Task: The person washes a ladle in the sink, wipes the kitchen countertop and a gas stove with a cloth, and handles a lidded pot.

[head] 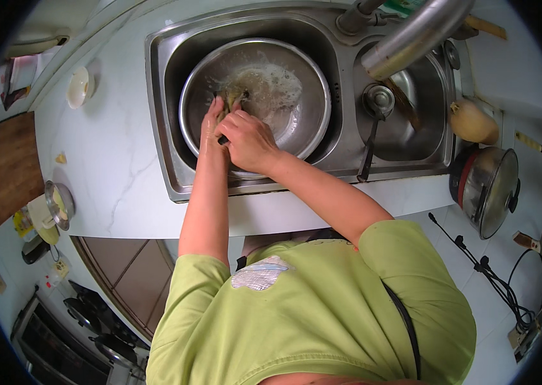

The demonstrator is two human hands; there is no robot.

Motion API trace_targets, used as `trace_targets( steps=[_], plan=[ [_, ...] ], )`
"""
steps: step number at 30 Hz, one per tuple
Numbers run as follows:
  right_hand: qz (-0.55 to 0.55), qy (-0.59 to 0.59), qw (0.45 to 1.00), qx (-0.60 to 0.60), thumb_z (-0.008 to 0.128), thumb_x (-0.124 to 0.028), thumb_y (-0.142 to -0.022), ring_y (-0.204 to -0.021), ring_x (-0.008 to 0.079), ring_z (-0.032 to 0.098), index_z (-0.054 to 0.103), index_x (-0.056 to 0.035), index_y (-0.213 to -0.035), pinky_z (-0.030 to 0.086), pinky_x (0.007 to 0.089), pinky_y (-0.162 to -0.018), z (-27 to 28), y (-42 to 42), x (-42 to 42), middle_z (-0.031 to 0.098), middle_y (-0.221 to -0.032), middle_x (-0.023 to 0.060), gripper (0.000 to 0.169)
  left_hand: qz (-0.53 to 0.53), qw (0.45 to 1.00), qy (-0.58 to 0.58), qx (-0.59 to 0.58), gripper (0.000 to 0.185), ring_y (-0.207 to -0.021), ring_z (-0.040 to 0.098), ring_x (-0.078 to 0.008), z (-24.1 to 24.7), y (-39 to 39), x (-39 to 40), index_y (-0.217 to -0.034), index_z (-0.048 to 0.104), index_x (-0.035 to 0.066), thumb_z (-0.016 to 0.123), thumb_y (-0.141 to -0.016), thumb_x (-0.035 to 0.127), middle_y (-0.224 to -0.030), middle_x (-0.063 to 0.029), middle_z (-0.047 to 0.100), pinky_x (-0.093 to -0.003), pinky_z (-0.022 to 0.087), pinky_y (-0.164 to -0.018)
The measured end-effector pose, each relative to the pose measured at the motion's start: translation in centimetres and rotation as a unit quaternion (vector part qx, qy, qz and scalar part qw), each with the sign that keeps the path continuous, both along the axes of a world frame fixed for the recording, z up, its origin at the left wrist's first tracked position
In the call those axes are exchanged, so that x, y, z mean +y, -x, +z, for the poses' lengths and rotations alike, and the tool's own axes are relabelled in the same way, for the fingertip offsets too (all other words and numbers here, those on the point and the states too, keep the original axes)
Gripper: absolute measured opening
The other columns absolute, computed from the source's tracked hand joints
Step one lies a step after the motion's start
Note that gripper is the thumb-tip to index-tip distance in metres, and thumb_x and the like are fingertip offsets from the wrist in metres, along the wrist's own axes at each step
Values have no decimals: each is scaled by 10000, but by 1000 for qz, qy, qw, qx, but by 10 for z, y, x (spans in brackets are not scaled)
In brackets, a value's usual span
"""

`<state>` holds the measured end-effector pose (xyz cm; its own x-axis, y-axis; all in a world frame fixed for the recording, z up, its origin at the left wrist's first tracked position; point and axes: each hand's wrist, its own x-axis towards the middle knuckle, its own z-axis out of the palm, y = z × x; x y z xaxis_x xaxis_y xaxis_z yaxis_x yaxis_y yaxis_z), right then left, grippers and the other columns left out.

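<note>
A wide stainless steel basin (316, 72) sits in the left bowl of the double sink (158, 96). It holds a little cloudy, foamy water (280, 84). Over its near left part, my left hand (212, 120) grips a wet, yellowish-brown item (235, 98), too small and covered to identify. My right hand (249, 142) is closed right beside it, fingers bent against my left hand. From under the right fist pokes the dark end of a handle (223, 140); the rest of that tool is hidden.
The thick metal faucet spout (415, 41) overhangs the right sink bowl, where a dark-handled utensil (370, 144) leans. A squash (474, 121) and a lidded pot (490, 192) stand at right. On the left counter are a white bowl (80, 87) and a metal bowl (70, 211).
</note>
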<state>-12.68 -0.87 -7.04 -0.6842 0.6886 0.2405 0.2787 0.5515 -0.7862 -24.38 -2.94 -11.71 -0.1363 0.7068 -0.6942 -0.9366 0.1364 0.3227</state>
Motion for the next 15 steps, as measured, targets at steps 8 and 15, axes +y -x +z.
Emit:
trace_targets(
  steps=[8,15],
  plan=[
    [-198,487,841,-131,558,-447,-899,-774,261,648,572,-49,-1070,511,412,-697,-10,-44,46,653,-964,92,433,200,966,-77,146,447,-1047,562,-291,30,-34,7,-1212,475,31,406,-974,403,-1179,-129,556,-469,462,-919],
    [-38,740,653,157,559,-502,-881,-1024,201,586,591,-114,-1104,498,384,-801,22,-44,39,613,-1107,49,448,-42,933,44,355,568,-1120,503,-215,78,-92,-4,-1273,483,28,345,-975,490,-1222,-101,538,-363,387,-962]
  ],
)
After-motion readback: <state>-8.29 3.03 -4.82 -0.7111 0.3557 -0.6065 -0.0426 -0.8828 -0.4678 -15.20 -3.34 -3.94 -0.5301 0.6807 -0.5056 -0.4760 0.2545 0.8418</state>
